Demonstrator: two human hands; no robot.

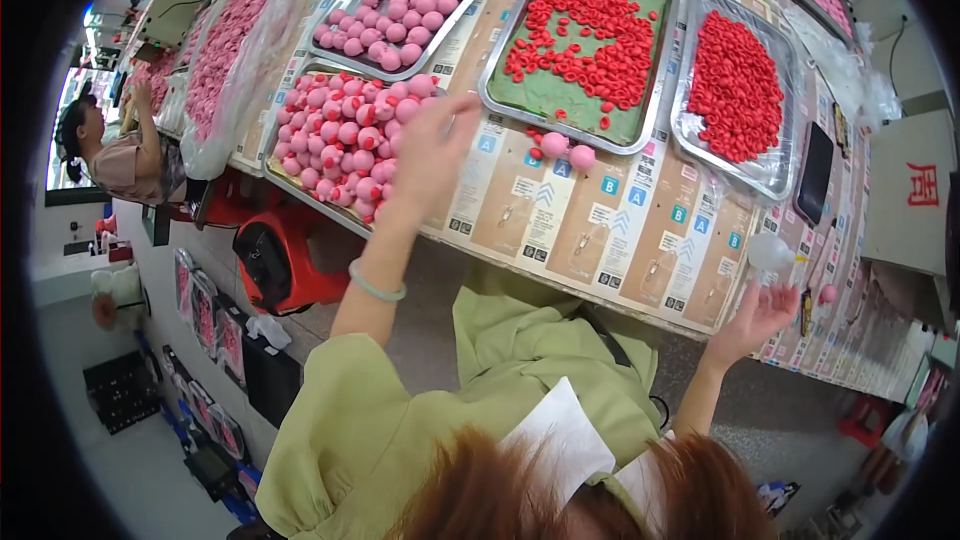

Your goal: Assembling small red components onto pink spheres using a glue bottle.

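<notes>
My left hand (pixel 435 152) is over the right side of a tray (pixel 272 172) heaped with pink balls that carry red pieces (pixel 335 140). Its fingers stretch toward the green-lined tray, slightly blurred, and nothing shows in them. At the right, my right hand (pixel 757 320) is palm up at the table's near edge, fingers apart and holding nothing. Just beyond its fingertips is a small whitish squeeze bottle (pixel 770 253) with a yellow tip. Two pink balls (pixel 568 151) lie together below the green-lined tray, with small red pieces beside them.
Red ring-like pieces lie on the green-lined tray (pixel 488 90) and in a clear-lined tray (pixel 684 130). Plain pink balls fill another tray (pixel 405 68). A dark phone (pixel 816 172) and a single pink ball (pixel 828 293) are at the right. Another person (pixel 130 145) sits far left near a red stool (pixel 300 265).
</notes>
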